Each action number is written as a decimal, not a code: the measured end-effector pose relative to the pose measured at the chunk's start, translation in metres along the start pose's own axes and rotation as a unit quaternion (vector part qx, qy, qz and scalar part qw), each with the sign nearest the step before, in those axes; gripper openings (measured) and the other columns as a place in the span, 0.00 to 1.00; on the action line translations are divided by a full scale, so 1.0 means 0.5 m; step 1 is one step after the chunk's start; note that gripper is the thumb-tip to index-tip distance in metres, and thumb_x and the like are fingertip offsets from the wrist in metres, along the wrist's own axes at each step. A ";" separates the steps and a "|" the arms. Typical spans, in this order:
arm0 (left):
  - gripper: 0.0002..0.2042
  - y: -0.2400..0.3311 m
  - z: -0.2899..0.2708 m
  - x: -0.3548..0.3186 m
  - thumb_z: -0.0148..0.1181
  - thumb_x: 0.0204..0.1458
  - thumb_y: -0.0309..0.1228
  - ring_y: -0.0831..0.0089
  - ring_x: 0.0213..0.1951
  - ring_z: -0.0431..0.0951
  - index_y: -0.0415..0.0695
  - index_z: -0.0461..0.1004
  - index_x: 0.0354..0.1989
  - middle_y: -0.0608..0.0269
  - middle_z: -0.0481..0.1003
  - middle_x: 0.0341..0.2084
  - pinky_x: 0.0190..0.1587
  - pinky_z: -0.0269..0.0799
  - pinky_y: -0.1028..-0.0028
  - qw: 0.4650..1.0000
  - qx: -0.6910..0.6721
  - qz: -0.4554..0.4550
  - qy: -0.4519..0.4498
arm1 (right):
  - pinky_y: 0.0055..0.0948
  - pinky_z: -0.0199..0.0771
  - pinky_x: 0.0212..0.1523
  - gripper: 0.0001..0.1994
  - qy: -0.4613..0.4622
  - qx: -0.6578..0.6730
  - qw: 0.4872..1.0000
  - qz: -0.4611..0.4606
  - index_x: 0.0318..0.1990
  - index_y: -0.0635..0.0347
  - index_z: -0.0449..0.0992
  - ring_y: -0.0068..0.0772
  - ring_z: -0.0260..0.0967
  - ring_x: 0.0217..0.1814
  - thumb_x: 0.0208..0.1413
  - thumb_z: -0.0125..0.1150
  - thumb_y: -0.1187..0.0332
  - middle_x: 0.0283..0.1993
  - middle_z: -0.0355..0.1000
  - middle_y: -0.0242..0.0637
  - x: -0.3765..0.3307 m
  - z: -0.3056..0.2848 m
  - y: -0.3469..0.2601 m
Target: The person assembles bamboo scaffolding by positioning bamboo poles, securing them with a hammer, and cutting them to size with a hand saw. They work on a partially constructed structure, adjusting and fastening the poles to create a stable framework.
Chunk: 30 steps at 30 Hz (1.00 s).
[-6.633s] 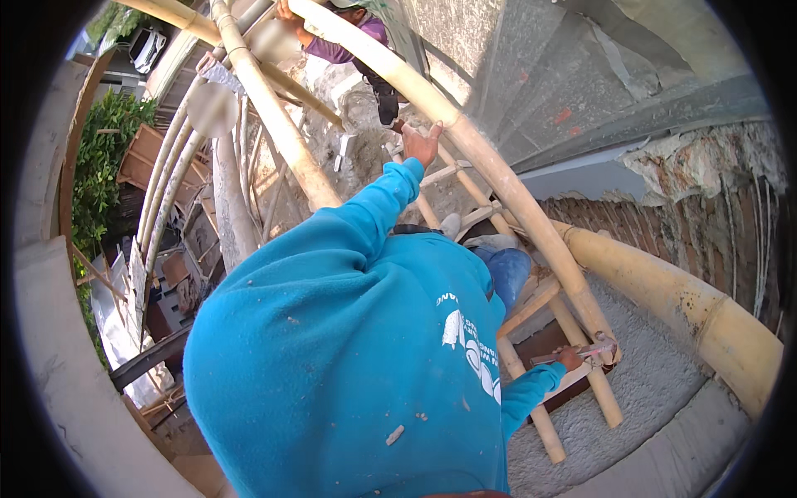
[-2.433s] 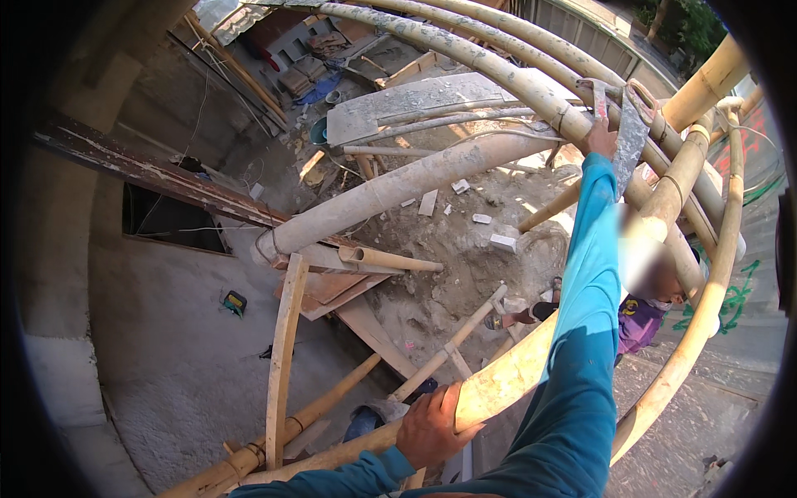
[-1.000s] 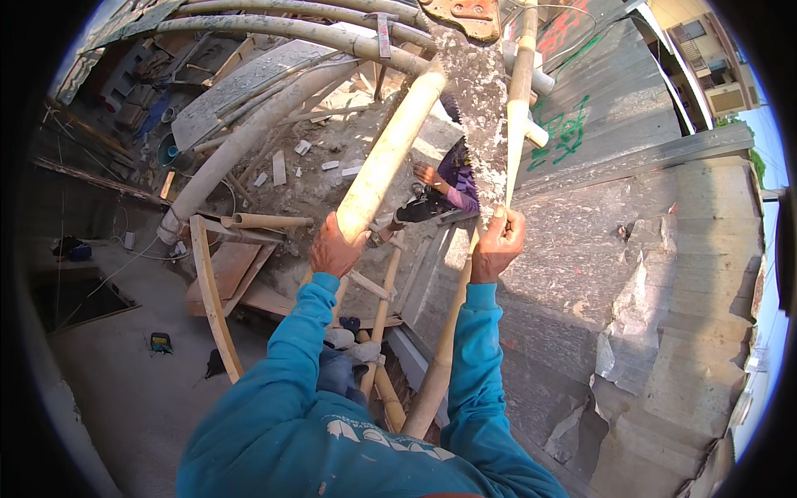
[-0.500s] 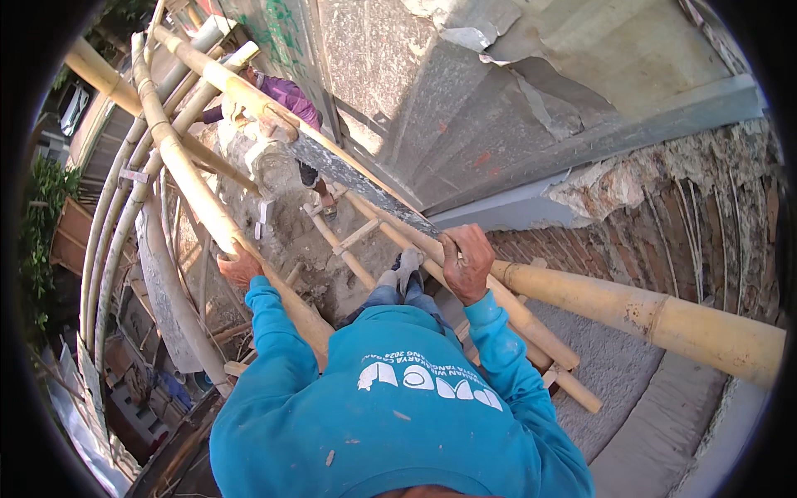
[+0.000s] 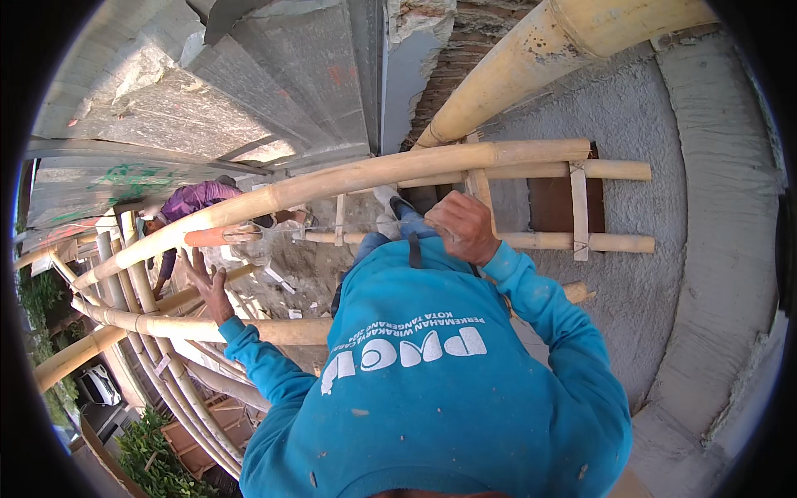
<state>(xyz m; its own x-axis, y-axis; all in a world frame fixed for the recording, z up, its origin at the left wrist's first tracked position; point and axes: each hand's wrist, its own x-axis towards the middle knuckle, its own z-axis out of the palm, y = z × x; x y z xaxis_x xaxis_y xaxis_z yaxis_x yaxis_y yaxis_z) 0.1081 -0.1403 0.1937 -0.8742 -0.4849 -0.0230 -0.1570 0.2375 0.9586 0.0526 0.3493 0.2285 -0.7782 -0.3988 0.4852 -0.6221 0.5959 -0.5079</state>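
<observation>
I look down my own blue sweatshirt on a bamboo scaffold. My left hand (image 5: 207,284) is stretched out to the left with its fingers spread, between a long curved bamboo pole (image 5: 332,178) above it and a thick bamboo pole (image 5: 274,330) under its wrist; it holds nothing. My right hand (image 5: 462,227) is closed in a fist by my waist, around the lower end of a short bamboo strut (image 5: 476,181) of a bamboo ladder frame (image 5: 581,242). My legs and shoes are partly hidden behind my body.
Another person in a purple shirt (image 5: 193,199) is lower down at the left. Corrugated metal roofing (image 5: 249,91) lies above. A grey plastered wall (image 5: 664,274) is at the right. Several bamboo poles (image 5: 158,365), plants (image 5: 149,456) and a car (image 5: 95,386) lie far below.
The view has swung round. My left hand has come off the pole it gripped and is now spread open. My right hand has shifted from a pole to the short strut.
</observation>
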 end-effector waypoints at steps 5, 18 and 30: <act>0.45 0.078 0.068 0.084 0.72 0.49 0.38 0.60 0.60 0.71 0.50 0.50 0.74 0.50 0.71 0.59 0.60 0.69 0.65 0.975 0.089 0.058 -0.197 | 0.36 0.70 0.30 0.08 0.012 -0.009 1.000 -0.007 0.32 0.56 0.77 0.39 0.71 0.33 0.43 0.69 0.77 0.30 0.74 0.35 -0.027 -0.050 0.014; 0.11 0.303 0.220 -0.037 0.69 0.45 0.23 0.62 0.45 0.78 0.38 0.71 0.35 0.57 0.75 0.35 0.49 0.74 0.65 0.956 0.027 0.219 -0.192 | 0.33 0.70 0.36 0.08 0.109 0.054 0.987 0.108 0.33 0.60 0.77 0.40 0.72 0.40 0.50 0.70 0.67 0.36 0.74 0.41 -0.098 -0.062 -0.023; 0.19 0.287 0.608 -0.202 0.73 0.38 0.20 0.51 0.51 0.75 0.41 0.74 0.40 0.52 0.69 0.46 0.63 0.67 0.49 0.879 -0.056 0.435 -0.187 | 0.42 0.69 0.59 0.32 0.259 0.466 0.800 0.274 0.64 0.68 0.58 0.45 0.66 0.61 0.60 0.61 0.58 0.61 0.63 0.50 0.017 -0.054 -0.129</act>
<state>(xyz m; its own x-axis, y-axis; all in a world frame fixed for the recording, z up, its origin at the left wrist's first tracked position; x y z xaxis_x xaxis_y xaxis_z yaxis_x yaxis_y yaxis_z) 0.0343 0.1989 0.2474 -0.7339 0.1546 0.6614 0.6740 0.2866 0.6809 0.0886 0.3263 0.2847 -0.9662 0.2312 0.1141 -0.1811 -0.2932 -0.9387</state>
